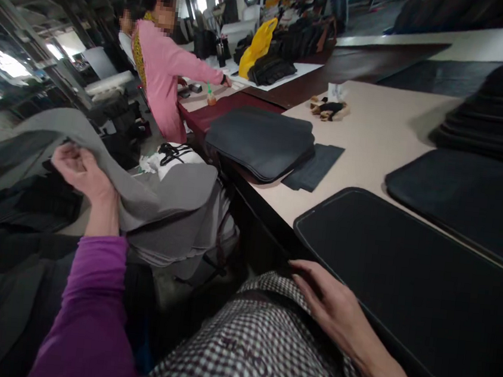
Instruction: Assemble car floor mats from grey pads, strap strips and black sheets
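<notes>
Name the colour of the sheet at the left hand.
Grey. The sheet shows in the head view, the only one.

Counted one left hand point(84, 174), one right hand point(333, 308), at least one raised grey sheet point(131, 194), one grey pile point(174, 239), one stitched-edge black panel point(404, 276), one low dark stack point(261, 138), one tall black stack point(499, 118), one yellow object point(257, 48) and two co-workers point(168, 81); pile layers were uncountable.
</notes>
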Action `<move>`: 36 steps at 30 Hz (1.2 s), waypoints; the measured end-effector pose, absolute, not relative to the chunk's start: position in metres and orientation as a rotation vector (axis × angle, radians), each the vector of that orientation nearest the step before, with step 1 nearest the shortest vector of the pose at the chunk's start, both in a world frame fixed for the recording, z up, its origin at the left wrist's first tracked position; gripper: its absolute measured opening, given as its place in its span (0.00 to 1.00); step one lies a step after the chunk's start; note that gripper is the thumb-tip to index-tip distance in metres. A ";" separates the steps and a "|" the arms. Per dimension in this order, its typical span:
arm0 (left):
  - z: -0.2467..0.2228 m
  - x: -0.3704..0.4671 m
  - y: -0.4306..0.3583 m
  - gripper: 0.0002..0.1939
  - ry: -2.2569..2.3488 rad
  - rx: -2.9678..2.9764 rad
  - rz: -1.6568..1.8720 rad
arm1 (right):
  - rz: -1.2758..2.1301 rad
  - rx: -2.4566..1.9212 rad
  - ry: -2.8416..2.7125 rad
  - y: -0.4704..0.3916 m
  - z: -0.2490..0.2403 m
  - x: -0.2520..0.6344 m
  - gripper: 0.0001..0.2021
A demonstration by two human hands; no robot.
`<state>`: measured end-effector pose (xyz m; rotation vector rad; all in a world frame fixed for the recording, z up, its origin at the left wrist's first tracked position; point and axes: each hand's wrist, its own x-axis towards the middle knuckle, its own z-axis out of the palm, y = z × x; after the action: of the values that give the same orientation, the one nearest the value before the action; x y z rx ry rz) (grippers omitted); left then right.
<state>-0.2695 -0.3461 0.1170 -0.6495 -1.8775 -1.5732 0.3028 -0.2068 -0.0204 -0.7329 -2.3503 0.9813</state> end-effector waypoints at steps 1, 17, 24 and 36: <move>0.120 -0.261 -0.342 0.10 -1.917 -0.676 -1.489 | 0.990 -0.703 -2.389 -0.207 -0.018 0.298 0.14; 0.205 -0.131 -0.304 0.12 -1.432 -1.184 -1.424 | 1.206 -0.500 -2.366 -0.207 0.010 0.251 0.24; 0.145 -0.011 -0.241 0.20 -1.548 -1.366 -1.928 | 1.644 -0.664 -1.716 -0.217 0.010 0.220 0.60; 0.089 0.036 -0.235 0.15 -1.513 -1.235 -2.636 | 1.664 -0.422 -1.362 -0.203 0.097 0.298 0.25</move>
<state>0.0363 -0.2348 0.0889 -1.2350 -1.5134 -2.6356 0.2983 -0.2035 0.0968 -0.4218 -1.3620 1.6641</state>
